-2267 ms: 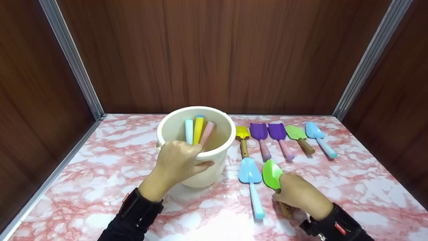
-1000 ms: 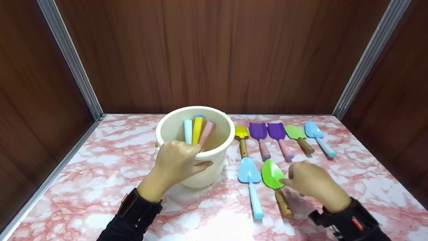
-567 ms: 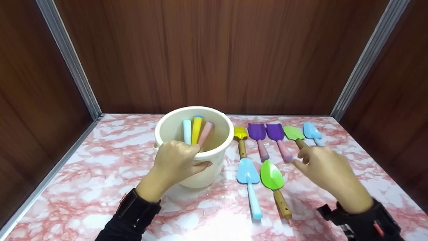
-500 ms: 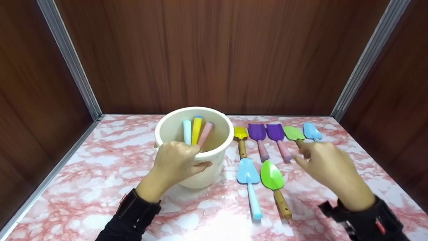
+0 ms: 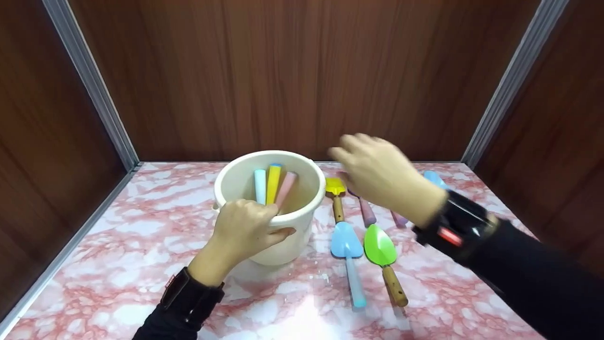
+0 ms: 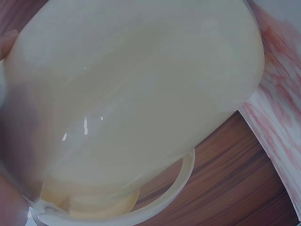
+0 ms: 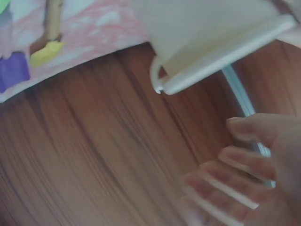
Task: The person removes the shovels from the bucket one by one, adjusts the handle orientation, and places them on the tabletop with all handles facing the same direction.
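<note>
My left hand (image 5: pixel 247 226) grips the near rim of the cream plastic bucket (image 5: pixel 304 226). The bucket's side fills most of the left wrist view. Inside stand a light blue handle (image 5: pixel 260 186), a yellow handle (image 5: pixel 273 184) and a pink handle (image 5: pixel 286 189); their lower ends are hidden. My right hand (image 5: pixel 377 170), blurred, is raised to the right of the bucket with nothing in it. In the right wrist view its fingers (image 7: pixel 225 169) are spread and loosely bent, apart from the bucket. The hand and forearm cover part of the back row of toy shovels.
Nearer me lie a blue trowel (image 5: pixel 347 241) and a green trowel (image 5: pixel 380 245). Behind them are a yellow shovel (image 5: pixel 335 186), pink handles (image 5: pixel 367 212) and a blue trowel (image 5: pixel 434 178), partly covered. Brown wood-grain panels (image 5: pixel 236 80) enclose the marbled tabletop (image 5: pixel 118 264).
My right hand has left the green trowel, moved right past the back-row handles, then swung up and left toward the bucket. The left hand has stayed on the bucket rim.
</note>
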{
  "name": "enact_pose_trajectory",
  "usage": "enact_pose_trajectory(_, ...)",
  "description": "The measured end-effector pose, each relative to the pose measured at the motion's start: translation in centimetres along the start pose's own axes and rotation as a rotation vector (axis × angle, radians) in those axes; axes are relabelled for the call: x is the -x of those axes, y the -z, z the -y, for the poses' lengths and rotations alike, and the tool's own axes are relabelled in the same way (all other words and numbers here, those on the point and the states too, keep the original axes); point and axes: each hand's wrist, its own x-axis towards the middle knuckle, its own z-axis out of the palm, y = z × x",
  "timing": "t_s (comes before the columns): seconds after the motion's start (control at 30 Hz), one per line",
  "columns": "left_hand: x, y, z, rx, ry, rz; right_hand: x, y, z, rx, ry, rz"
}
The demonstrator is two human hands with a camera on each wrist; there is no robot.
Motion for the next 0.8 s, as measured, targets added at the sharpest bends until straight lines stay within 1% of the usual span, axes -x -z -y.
enact_pose_trajectory(0.07,-0.1,0.0,0.0,-0.008,-0.003,0.001,-1.7,-0.7,0.3,0.009,0.105,0.016)
enact_pose_trajectory(0.13,-0.2,0.0,0.0,-0.019,-0.009,0.010,-3.1,-1.2,0.6,0.010,0.189,0.060)
enact_pose_trajectory(0.2,-0.3,0.1,0.0,-0.022,-0.013,0.018,-4.4,-1.7,1.2,0.023,0.242,0.129)
enact_pose_trajectory(0.27,-0.3,0.1,0.0,-0.026,-0.015,0.027,-5.7,-2.3,1.9,0.040,0.266,0.207)
enact_pose_trajectory(0.4,0.0,0.3,0.2,-0.017,-0.007,0.026,-8.2,-3.9,3.7,0.066,0.257,0.334)
enact_pose_trajectory(0.53,0.4,0.4,0.2,-0.001,0.005,0.012,-10.0,-5.6,5.7,0.072,0.247,0.405)
enact_pose_trajectory(0.63,0.5,0.3,0.0,0.013,0.009,-0.001,-10.2,-6.6,6.5,0.039,0.212,0.420)
enact_pose_trajectory(0.73,0.3,0.2,-0.1,0.029,0.009,-0.013,-9.8,-7.4,6.8,-0.014,0.173,0.429)
enact_pose_trajectory(0.8,0.1,0.0,-0.2,0.029,0.008,-0.022,-9.4,-7.7,6.9,-0.046,0.156,0.452)
